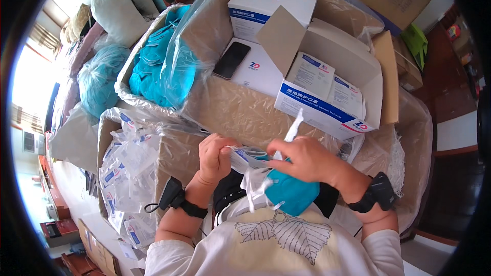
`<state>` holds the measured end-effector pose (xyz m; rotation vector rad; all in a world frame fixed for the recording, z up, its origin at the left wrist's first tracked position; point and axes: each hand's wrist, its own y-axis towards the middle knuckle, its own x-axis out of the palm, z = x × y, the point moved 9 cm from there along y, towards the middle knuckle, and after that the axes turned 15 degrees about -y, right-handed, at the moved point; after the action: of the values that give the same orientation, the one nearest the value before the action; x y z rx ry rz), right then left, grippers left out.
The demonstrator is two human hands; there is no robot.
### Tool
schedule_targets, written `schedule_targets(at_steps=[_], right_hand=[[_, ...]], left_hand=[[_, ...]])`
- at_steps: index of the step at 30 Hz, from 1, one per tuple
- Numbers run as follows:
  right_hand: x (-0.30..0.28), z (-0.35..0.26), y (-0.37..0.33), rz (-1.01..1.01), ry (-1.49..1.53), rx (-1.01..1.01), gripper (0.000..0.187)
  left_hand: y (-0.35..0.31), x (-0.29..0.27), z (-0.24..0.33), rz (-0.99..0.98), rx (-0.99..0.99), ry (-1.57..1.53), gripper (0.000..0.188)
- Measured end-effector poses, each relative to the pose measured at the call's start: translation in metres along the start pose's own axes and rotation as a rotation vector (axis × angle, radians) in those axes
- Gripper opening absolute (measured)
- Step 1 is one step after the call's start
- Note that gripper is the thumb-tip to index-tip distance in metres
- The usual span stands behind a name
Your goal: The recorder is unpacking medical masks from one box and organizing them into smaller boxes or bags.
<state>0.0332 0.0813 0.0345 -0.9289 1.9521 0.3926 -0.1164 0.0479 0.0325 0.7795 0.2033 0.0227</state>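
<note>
My left hand (215, 157) is closed, pinching the edge of a clear printed plastic pouch (242, 160) in front of my chest. Something teal shows at the pouch's mouth. Close beside it, my right hand (308, 159) has its fingers bent round a teal face mask (294, 194), which hangs below the fingers against my shirt. A white strap (292, 130) sticks up past that thumb, and more white straps (254, 186) dangle between the hands. The fingertips of my right hand are partly hidden.
Ahead, an open white box (319, 111) holds packed pouches (310, 75) on a plastic-lined carton (230, 105). A black phone (232, 60) lies on a white box. Another closed box (271, 2) stands behind. At left are teal masks (156, 66) and a carton of printed pouches (128, 174).
</note>
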Motion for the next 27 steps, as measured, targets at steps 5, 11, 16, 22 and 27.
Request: schedule_targets(at_steps=[5, 11, 16, 22, 27], right_hand=[[0.024, -0.011, 0.01, 0.017, 0.008, -0.058, 0.022], [0.007, 0.034, -0.01, 0.241, 0.507, 0.251, 0.023], [-0.035, 0.12, -0.042, 0.871, 1.09, 0.311, 0.032], [-0.048, 0.143, -0.059, 0.807, 1.158, 0.131, 0.038], [-0.02, 0.135, -0.045, 0.754, 1.159, 0.235, 0.042]], left_hand=[[-0.007, 0.003, -0.002, -0.065, -0.076, 0.058, 0.01], [-0.035, -0.042, -0.026, 0.319, -0.55, 0.084, 0.017], [-0.105, -0.183, -0.058, 0.767, -0.502, 0.444, 0.027], [-0.109, -0.344, 0.063, 0.911, -0.212, 1.037, 0.019], [-0.246, -0.338, -0.066, 0.387, -0.938, 0.925, 0.018]])
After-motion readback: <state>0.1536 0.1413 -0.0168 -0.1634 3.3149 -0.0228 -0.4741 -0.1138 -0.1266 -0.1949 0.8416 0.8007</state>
